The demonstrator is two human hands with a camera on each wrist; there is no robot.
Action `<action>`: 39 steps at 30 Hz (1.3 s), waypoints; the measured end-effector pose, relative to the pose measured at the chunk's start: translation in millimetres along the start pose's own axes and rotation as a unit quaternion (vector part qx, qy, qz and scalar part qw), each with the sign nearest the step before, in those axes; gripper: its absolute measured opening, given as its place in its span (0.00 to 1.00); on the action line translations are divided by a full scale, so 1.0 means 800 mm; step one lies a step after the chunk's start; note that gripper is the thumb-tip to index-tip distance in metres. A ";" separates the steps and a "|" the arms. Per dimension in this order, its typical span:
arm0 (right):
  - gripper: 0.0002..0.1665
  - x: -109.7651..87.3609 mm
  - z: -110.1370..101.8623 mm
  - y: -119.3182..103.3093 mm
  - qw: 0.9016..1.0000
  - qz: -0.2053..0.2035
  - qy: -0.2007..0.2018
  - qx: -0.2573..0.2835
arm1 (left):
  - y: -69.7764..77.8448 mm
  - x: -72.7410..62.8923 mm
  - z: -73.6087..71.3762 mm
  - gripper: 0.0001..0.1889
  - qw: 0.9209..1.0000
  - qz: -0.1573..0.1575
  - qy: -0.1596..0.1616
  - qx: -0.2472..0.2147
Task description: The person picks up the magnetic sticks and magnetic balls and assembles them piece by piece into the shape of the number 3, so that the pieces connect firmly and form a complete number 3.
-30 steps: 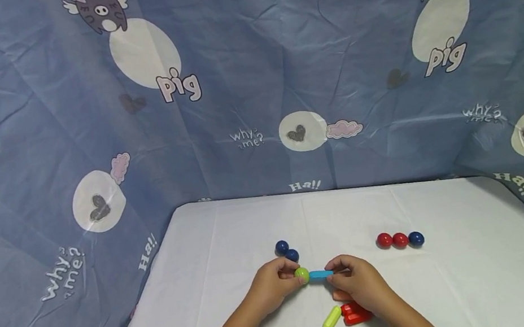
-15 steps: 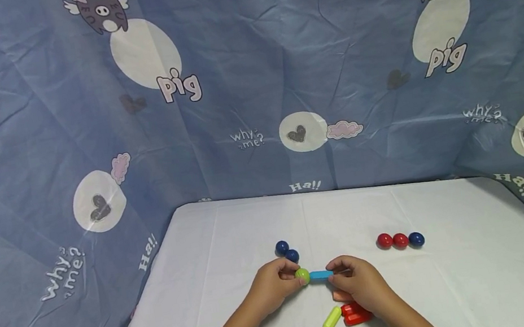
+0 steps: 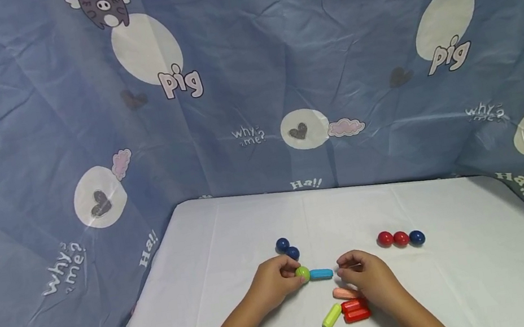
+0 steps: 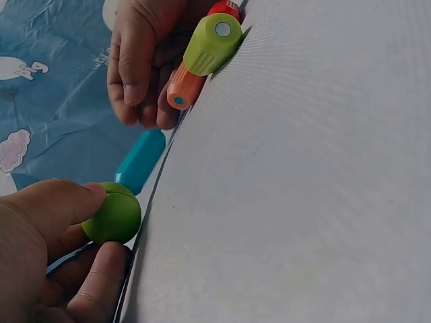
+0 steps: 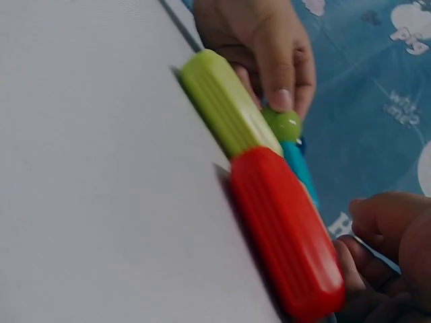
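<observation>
My left hand (image 3: 276,282) pinches a green ball (image 4: 116,214) between thumb and fingers. A blue magnetic rod (image 3: 321,274) sticks out from the ball toward the right, end to end with it. Just past the rod's free end is my right hand (image 3: 370,277), its thumb and fingers apart with nothing between them. Below that hand lie an orange rod (image 3: 346,293), two red rods (image 3: 355,310) side by side, and a yellow-green rod (image 3: 331,317) that meets the red ones at an angle. In the right wrist view, a red rod (image 5: 286,232) fills the near side.
Two dark blue balls (image 3: 287,248) sit together just beyond my left hand. Farther right, two red balls (image 3: 393,239) and a dark blue ball (image 3: 417,238) form a row on the white table (image 3: 231,231). A patterned blue cloth (image 3: 228,77) hangs behind the table.
My right hand has let go of the blue rod and moved slightly right, uncovering more of the orange and red rods. The left hand keeps its hold on the green ball.
</observation>
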State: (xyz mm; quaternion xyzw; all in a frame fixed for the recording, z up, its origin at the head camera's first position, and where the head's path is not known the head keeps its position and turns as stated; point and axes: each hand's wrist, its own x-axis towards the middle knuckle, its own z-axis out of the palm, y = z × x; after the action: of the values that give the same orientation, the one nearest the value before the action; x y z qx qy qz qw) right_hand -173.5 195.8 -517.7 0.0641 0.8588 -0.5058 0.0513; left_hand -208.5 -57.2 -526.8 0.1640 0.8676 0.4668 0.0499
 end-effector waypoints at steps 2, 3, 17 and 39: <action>0.11 0.000 -0.006 0.002 1.000 0.004 0.006 0.003 | 0.000 0.001 0.000 0.12 1.000 -0.001 0.000 0.001; 0.11 0.000 -0.009 0.002 1.000 0.004 0.008 0.003 | 0.000 0.001 0.000 0.12 1.000 -0.002 0.000 0.001; 0.11 -0.007 -0.061 0.014 0.996 -0.035 0.057 -0.051 | -0.001 0.000 0.000 0.11 1.000 -0.005 -0.003 0.007; 0.19 -0.014 -0.156 0.042 0.974 -0.064 0.155 -0.149 | -0.006 0.000 -0.002 0.12 1.000 -0.009 -0.005 0.019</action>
State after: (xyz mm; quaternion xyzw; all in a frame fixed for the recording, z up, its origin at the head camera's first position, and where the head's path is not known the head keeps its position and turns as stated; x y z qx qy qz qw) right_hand -159.6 320.8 -484.7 0.0779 0.9244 -0.3579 -0.1060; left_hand -209.8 -61.3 -529.9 0.1595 0.8777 0.4486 0.0549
